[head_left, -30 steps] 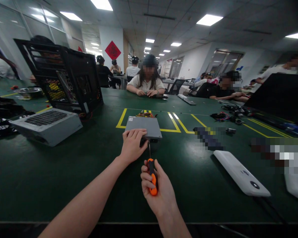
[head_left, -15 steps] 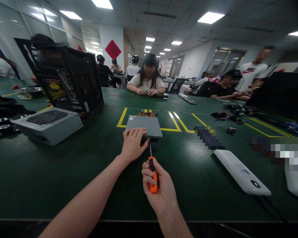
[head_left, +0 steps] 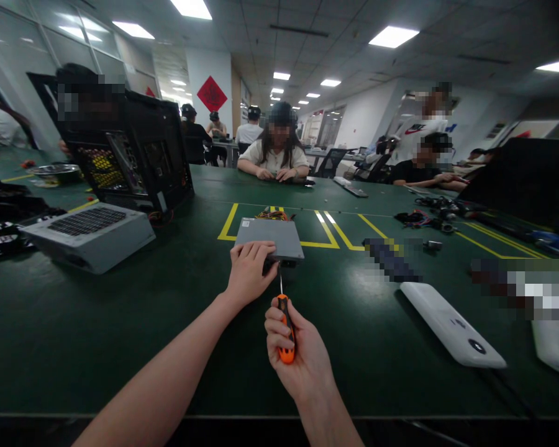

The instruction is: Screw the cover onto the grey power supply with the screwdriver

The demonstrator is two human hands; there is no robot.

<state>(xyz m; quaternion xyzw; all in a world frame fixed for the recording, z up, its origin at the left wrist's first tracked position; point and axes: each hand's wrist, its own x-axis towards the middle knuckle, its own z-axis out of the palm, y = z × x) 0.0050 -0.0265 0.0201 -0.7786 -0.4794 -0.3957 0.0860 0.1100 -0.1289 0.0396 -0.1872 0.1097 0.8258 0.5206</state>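
Note:
A grey power supply unit (head_left: 274, 237) lies flat on the green table, with its bundle of coloured cables (head_left: 274, 214) at the far side. My left hand (head_left: 252, 267) grips its near left part, fingers across the top and thumb down at the near face. In my right hand (head_left: 298, 347) is a screwdriver (head_left: 286, 332) with an orange and black handle, fingers wrapped around it. Its thin shaft points away from me to the near face of the unit, close to my left thumb. Whether the tip sits in a screw I cannot tell.
A second power supply (head_left: 90, 236) and an open black computer case (head_left: 135, 149) stand at the left. To the right lie a white device (head_left: 454, 326), loose cables (head_left: 422, 217) and a dark screen (head_left: 526, 180). A person (head_left: 274, 149) sits across the table.
The screwdriver handle has turned in my right hand, showing more black, and shifted very slightly left. My left hand stays on the power supply. A standing person at the back right has moved left.

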